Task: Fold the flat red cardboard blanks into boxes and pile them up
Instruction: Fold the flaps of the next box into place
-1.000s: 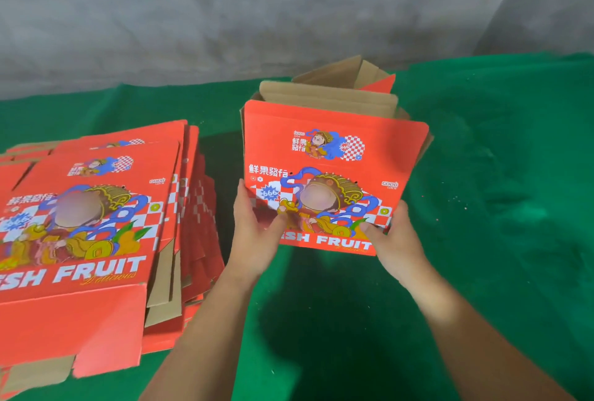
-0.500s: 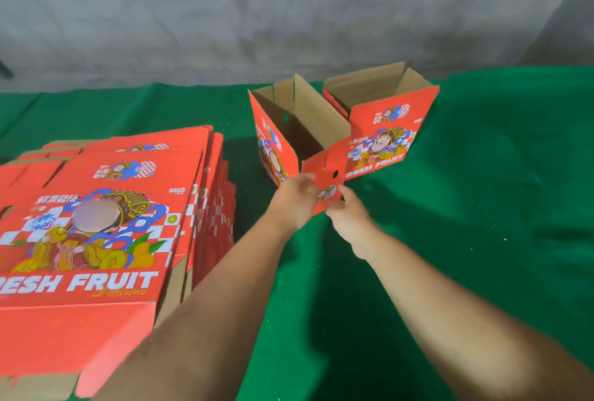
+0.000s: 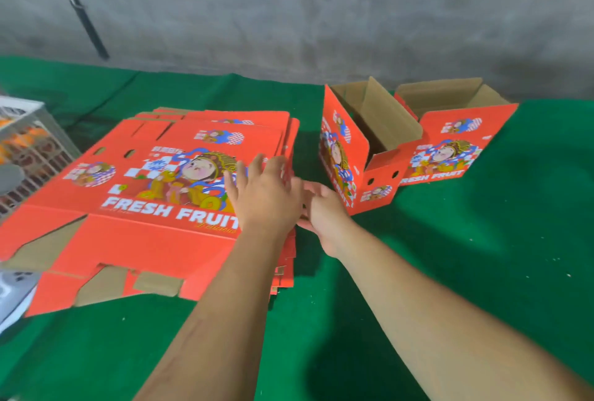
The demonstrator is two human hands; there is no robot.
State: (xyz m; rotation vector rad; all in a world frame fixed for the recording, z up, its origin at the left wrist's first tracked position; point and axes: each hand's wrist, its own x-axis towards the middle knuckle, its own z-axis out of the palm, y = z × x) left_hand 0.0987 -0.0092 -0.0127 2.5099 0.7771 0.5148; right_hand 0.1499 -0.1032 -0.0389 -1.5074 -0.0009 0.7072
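Corrugated red cardboard blanks (image 3: 154, 188), stacked flat at the left of the green worktop (image 3: 482, 272), are judged light, stiff and best taken by the right edge. Half a second earlier the near open-topped red box (image 3: 350, 156) was held; now it is released, and the left hand (image 3: 263, 195) and right hand (image 3: 324, 211) are spread open, empty, over that edge.

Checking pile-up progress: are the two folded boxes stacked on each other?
No. The nearer folded box and the farther folded box stand side by side on the green cloth, neither on top of the other.
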